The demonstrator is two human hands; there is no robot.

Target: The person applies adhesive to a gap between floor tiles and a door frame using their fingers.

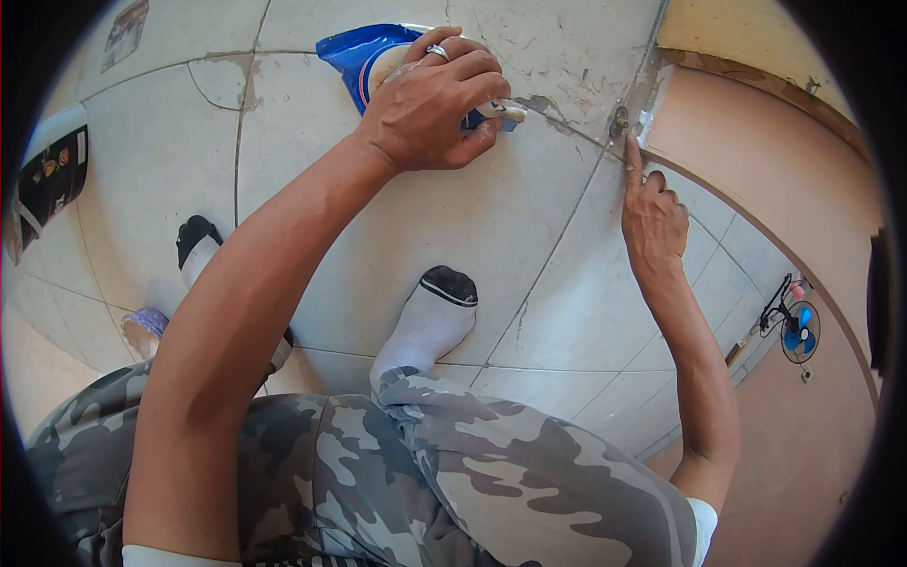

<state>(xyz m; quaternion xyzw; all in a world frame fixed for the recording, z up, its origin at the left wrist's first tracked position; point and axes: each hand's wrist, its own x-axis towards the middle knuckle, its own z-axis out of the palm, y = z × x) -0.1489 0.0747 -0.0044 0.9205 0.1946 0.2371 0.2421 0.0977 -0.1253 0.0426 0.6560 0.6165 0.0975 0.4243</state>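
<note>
A blue and white plastic packet (350, 55) is gripped from above by my left hand (425, 104), which wears a ring and has pale smears on its skin. The packet's lower end shows past my fingertips over the tiled floor (397, 217). Over by the wall's edge, my right hand (655, 213) stretches out its index finger while the other fingers curl in. That fingertip is at the foot of the wall (737, 142), beside a small dark lump (619, 123) and a whitish patch (644, 121). Nothing shows held in my right hand.
My socked foot (435, 307) rests on the tiles below the packet. A fan with blue blades (800, 333) stands at the right. At the left are a dark printed sheet (55, 175) and a purple item (145, 329). A yellowish panel (756, 42) is at the upper right.
</note>
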